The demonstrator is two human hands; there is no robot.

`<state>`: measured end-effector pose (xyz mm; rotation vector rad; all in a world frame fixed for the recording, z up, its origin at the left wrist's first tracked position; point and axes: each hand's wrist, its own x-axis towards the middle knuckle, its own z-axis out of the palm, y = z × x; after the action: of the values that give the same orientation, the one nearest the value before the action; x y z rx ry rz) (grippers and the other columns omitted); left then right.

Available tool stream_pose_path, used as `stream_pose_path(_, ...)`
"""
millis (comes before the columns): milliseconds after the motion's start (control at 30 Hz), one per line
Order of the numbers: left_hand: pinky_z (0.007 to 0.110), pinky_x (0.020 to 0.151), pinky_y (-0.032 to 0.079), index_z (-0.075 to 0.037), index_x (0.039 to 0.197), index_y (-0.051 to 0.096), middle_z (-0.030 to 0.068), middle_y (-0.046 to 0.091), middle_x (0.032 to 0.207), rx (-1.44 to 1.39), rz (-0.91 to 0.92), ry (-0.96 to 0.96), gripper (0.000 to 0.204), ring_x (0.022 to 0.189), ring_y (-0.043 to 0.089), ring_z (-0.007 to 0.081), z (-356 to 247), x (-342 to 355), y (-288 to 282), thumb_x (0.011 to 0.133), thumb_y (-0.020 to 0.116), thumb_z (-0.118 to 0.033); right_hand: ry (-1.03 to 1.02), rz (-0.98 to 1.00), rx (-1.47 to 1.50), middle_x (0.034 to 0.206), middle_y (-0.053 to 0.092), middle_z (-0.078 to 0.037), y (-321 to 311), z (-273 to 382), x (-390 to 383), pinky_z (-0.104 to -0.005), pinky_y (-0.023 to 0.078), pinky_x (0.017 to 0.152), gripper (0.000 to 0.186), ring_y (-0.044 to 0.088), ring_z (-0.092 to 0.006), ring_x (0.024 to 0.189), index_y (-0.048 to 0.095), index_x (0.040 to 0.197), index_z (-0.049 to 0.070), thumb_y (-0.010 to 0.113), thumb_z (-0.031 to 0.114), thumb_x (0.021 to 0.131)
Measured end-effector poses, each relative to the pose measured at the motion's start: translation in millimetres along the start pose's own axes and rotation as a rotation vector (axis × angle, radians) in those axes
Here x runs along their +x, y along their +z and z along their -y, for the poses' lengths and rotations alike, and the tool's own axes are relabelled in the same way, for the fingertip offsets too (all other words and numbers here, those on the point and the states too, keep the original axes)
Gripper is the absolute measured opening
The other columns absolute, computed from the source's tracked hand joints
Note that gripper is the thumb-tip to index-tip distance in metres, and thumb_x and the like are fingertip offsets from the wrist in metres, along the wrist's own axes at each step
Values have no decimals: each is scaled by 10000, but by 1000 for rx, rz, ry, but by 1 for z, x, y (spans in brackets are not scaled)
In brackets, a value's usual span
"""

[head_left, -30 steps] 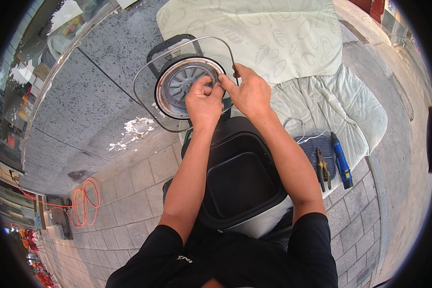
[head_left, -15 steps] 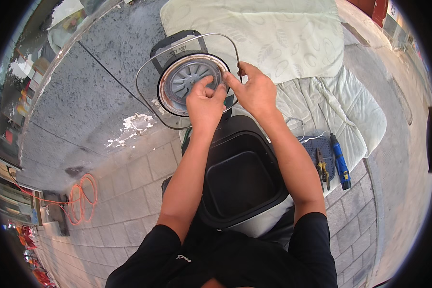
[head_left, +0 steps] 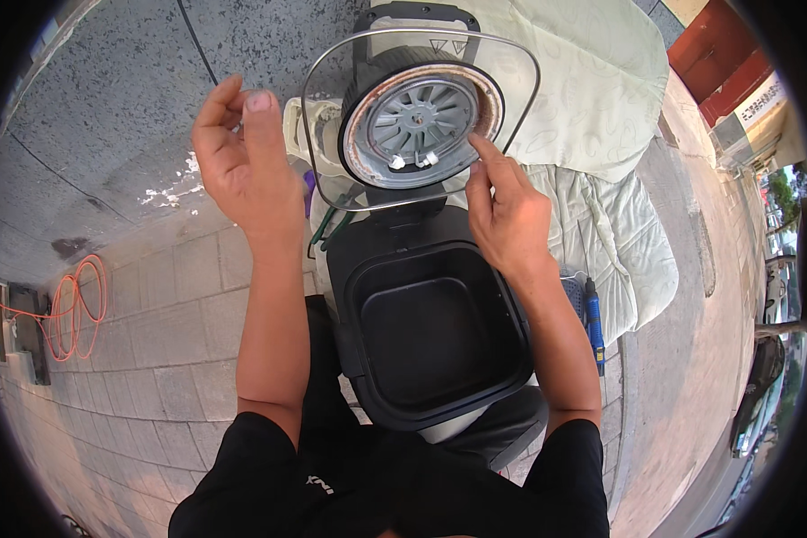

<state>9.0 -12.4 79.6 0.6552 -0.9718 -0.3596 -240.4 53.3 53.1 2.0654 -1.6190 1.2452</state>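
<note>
A black appliance, perhaps an air fryer, has its lid raised. In the lid, a round housing [head_left: 354,134] with a rust-stained inner rim surrounds a grey fan wheel [head_left: 419,117]. Two small white fittings [head_left: 412,161] sit at the wheel's lower edge. A thin metal rounded-square hoop [head_left: 421,33] frames the housing. My right hand [head_left: 516,211] has its index finger stretched to the housing's right lower rim, thumb apart. To the left, my left hand [head_left: 251,170] is raised away from the lid, fingers loosely bent and thumb apart, nothing visible in it. Nearer me is the black square cooking well [head_left: 430,327].
Pale green quilted cloth [head_left: 601,99] lies beneath and right of the lid. A blue screwdriver-like tool [head_left: 594,327] lies by my right forearm. Beside the lid are a pale tray [head_left: 300,134] and green-handled pliers [head_left: 325,226]. Orange cable [head_left: 76,309] is coiled on the paving at left.
My left hand has left the fan wheel and moved left, uncovering the white fittings. My right hand has moved from the hoop's side to the housing's lower rim. The whole view has shifted.
</note>
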Motion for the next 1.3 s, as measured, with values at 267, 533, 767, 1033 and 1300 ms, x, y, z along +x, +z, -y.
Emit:
stream_pose_path(267,337,1100,487,41,1384,652,136,707,1333,-179,183,-226,418,1246,647,188,26,-19,-8,1096,696,-259,100,179,-162,902,770,-220,17,32,25,-437,601,685,447,758,-369,726,673,1443,75,648,52,997)
stream_pose_path(533,379,1101,518,26,1404,656,147,718,1353,-125,240,-230,398,1280,670,222,41,-23,-18,1163,559,-275,50,184,71,925,785,-196,29,33,3,-428,593,629,317,755,-364,717,765,1235,42,698,38,926)
stream_pose_path(767,432,1086,530,13,1407,652,167,712,1386,-117,304,-304,437,1313,672,275,47,-26,-18,1165,529,-330,-26,90,-107,848,757,-132,24,35,25,-404,554,564,547,726,-305,646,680,1441,70,690,-4,899)
stream_pose_path(1033,443,1079,533,31,1416,634,184,707,1389,-128,366,-307,511,1312,674,303,45,-27,-17,1160,501,-391,-55,112,-253,830,745,-142,21,36,28,-437,569,585,414,724,-338,654,715,1307,57,692,23,894)
stream_pose_path(1300,429,1075,529,42,1397,655,182,717,1371,-121,383,-298,493,1297,680,295,42,-27,-17,1166,481,-357,-4,249,79,831,742,-163,21,47,-5,-420,569,595,217,719,-353,655,751,1105,33,694,4,898)
